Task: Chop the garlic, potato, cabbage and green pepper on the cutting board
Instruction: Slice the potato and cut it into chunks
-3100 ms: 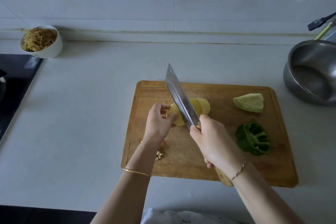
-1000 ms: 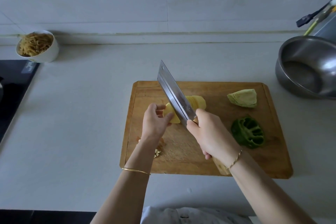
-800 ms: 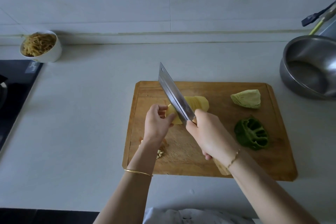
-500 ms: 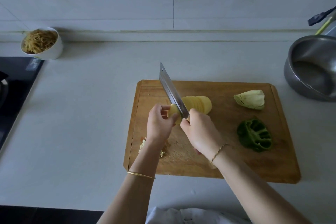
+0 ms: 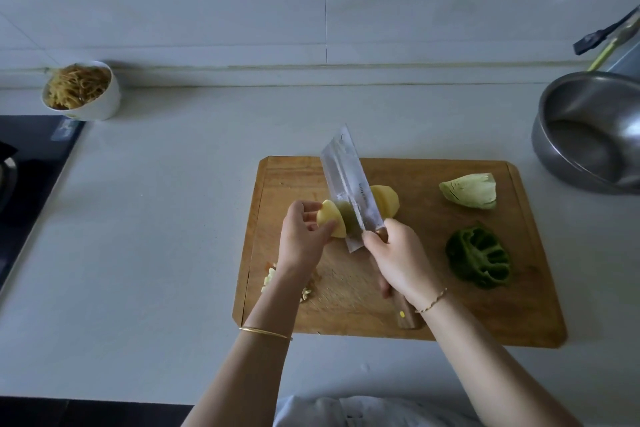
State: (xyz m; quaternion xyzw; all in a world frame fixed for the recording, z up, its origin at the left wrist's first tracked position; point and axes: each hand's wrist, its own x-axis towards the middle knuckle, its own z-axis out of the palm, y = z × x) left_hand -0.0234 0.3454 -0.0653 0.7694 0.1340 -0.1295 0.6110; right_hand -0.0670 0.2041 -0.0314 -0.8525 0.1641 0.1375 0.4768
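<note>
Your right hand [image 5: 398, 260] is clenched round the wooden handle of the cleaver [image 5: 349, 187], index finger and thumb up by the blade heel, handle butt poking out under the wrist. The blade is tilted, its flat face showing, and runs from the hand up and left across the potato [image 5: 330, 222]. Can't tell if the edge touches the wood. Thin chain bracelet on that wrist.

Your left hand [image 5: 301, 239] grasps the potato's left end, fingers curled over the top, thumb on the near side. The potato lies mid-board; pale yellow slices [image 5: 384, 199] show right of the blade, leaning against each other. The blade sits between them and the held piece. Gold bangle on the left forearm.

Chopped garlic [image 5: 270, 279] sits in a small heap under your left wrist, near the left edge of the cutting board [image 5: 450, 305], partly hidden by the arm. Cabbage [image 5: 471, 191], a pale wedge, lies at the far right of the board. Green pepper [image 5: 478, 258], cut open with the hollow side up, lies nearer you, just right of your right hand, apart from the cabbage.

The board lies on a pale surface [image 5: 156, 236]. A steel bowl [image 5: 588, 128] sits off the board's far right corner, with utensil handles [image 5: 602, 38] behind it. A white bowl [image 5: 100, 104] of brownish shreds is at far left against the wall, with a dark cooktop [image 5: 31, 156] just in front of it
</note>
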